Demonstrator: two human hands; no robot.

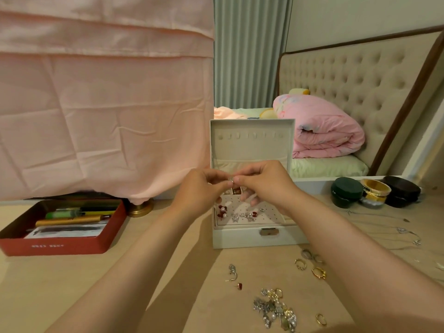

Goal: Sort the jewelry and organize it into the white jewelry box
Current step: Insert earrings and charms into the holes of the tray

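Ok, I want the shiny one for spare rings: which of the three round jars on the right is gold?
The middle jar, between the dark green jar and the black jar; it alone has a bright gold band.

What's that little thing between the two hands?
A small silver piece of jewelry, pinched by the left hand and the right hand over the open white jewelry box. The head view shows it.
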